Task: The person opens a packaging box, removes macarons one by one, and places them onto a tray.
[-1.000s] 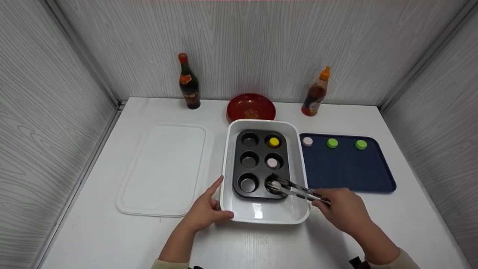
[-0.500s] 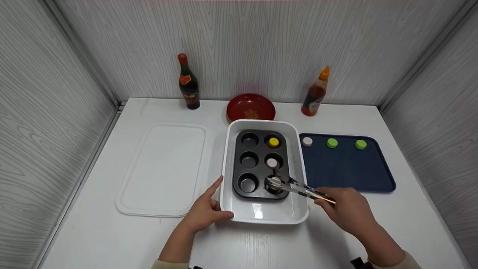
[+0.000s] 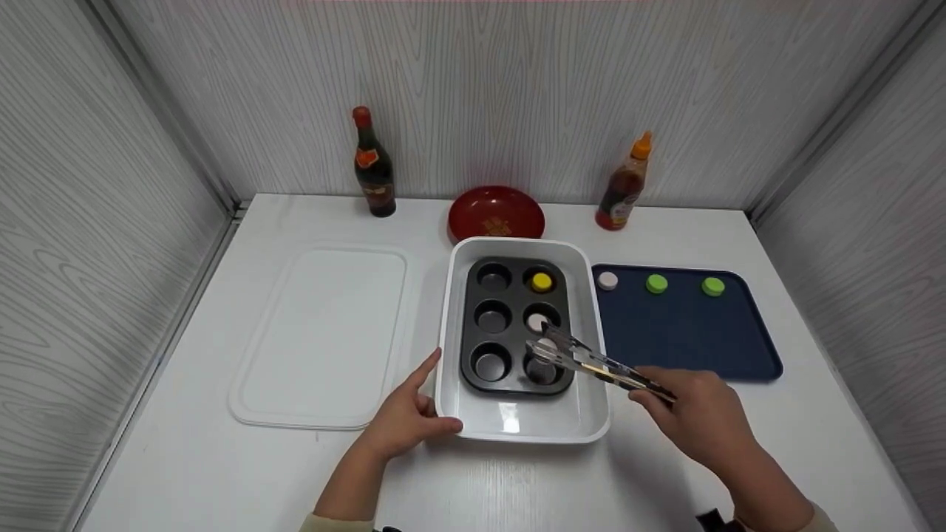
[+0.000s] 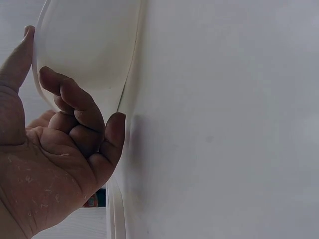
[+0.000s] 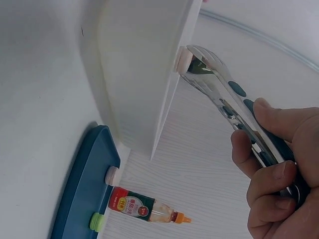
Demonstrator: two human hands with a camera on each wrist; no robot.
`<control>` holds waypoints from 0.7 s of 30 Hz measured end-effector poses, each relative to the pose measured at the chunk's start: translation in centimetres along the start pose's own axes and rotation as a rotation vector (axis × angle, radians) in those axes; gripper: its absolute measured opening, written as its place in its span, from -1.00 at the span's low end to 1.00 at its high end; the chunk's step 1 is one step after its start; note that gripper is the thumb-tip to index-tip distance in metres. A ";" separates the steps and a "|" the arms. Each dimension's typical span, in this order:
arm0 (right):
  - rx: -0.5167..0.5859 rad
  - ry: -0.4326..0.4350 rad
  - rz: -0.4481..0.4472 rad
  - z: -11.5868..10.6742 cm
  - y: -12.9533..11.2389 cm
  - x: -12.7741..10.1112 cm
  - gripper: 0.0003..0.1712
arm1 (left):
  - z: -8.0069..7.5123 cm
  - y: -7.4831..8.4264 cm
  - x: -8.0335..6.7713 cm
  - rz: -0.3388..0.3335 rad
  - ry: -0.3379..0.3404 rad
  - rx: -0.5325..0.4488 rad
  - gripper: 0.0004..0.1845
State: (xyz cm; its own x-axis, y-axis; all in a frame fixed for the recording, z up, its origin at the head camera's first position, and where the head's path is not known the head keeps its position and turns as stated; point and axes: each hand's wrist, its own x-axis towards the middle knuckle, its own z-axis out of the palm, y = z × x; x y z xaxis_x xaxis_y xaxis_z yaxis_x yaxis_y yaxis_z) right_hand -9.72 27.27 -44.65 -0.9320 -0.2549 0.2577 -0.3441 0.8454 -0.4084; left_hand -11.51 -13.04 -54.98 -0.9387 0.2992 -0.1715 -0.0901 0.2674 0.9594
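Note:
My right hand [image 3: 702, 414] grips metal tongs [image 3: 617, 369]. A small pale pink disc [image 5: 184, 60] is pinched between the tong tips, above the near right cup of a dark muffin tin [image 3: 516, 369]. The tin lies in a white basin [image 3: 528, 428]. Its far right cup holds a yellow disc [image 3: 542, 281], and a pale disc [image 3: 536, 323] sits in the middle right cup, partly behind the tongs. At the basin's near left corner my left hand [image 3: 403, 421] rests with thumb and index finger spread against the rim and side, its other fingers loosely bent [image 4: 75, 109].
Right of the basin, a navy tray [image 3: 687, 332] bears a pale disc [image 3: 607, 281] and two green discs [image 3: 656, 284]. A white board [image 3: 321, 340] lies left. Behind stand a dark bottle [image 3: 375, 174], a red bowl [image 3: 497, 210] and a sauce bottle [image 3: 623, 185].
My right hand has shifted slightly right while the tongs rise from the near right cup, lifting the pale disc out of it. My left hand stays in place.

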 end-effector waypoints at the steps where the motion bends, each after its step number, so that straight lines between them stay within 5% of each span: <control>1: 0.007 0.012 -0.006 -0.1 0.0 -0.1 -0.69 | 0.0 0.0 0.0 0.000 -0.001 -0.003 0.28; 10: 0.019 0.136 -0.068 -0.7 0.6 -0.4 -0.66 | 0.0 0.1 0.0 0.002 0.000 -0.008 0.28; 21: 0.012 0.218 -0.039 -2.1 1.5 -0.9 -0.62 | 0.0 0.2 0.0 -0.014 -0.001 0.004 0.29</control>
State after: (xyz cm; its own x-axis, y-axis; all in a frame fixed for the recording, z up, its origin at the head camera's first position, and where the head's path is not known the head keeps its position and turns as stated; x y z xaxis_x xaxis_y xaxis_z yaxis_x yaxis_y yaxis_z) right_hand -9.18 29.77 -43.70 -0.8715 -0.1789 0.4566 -0.3823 0.8310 -0.4041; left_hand -11.51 -12.98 -54.80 -0.9370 0.2963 -0.1850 -0.1016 0.2753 0.9560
